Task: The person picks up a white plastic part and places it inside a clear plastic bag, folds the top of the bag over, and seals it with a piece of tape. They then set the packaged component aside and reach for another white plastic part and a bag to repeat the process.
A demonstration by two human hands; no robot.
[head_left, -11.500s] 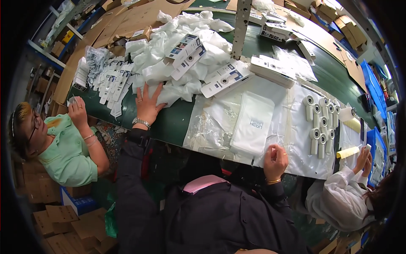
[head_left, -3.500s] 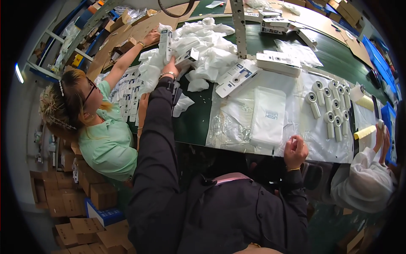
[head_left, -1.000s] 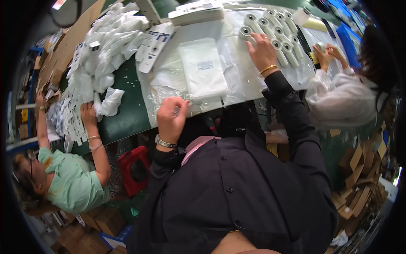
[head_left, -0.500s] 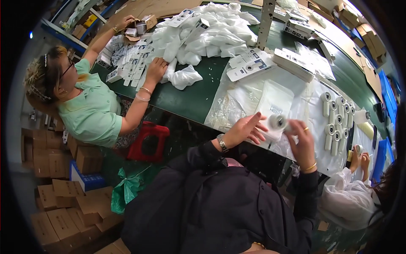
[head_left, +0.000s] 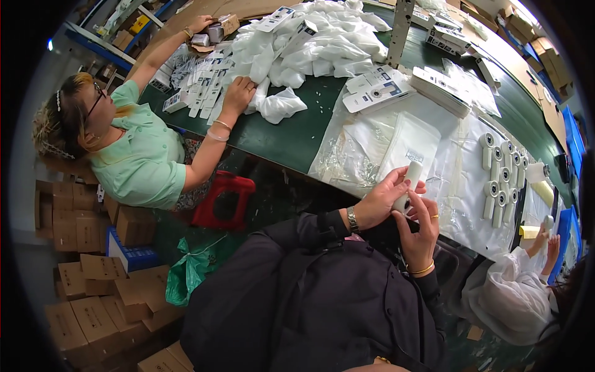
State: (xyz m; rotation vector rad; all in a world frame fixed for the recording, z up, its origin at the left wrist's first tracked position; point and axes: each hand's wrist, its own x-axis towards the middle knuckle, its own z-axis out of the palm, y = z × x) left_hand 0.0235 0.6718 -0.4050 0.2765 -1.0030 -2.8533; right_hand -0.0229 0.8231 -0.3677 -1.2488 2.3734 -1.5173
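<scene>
Near the front edge of the bench, my left hand (head_left: 385, 199) is closed around a white handheld device (head_left: 413, 175), whose smooth, rounded end points up and away from me. My right hand (head_left: 420, 234) meets its lower end, thumb and fingers pinched against it; the grip covers that part. Just beyond the hands lies a stack of flat white pouches (head_left: 409, 144). Several similar white devices with round, dark-centred heads (head_left: 498, 167) are laid out in rows to the right.
Flattened printed cartons (head_left: 378, 90) and a carton stack (head_left: 440, 90) lie farther back on plastic sheeting. White filled bags (head_left: 322, 43) are heaped at the far left-centre. A co-worker in green (head_left: 139, 146) sits left; another in white (head_left: 511, 294) works right. A red stool (head_left: 224, 199) stands below.
Both my hands have come together on the device, which was blurred near my right hand while my left was open. It is now tilted upward with its smooth side showing.
</scene>
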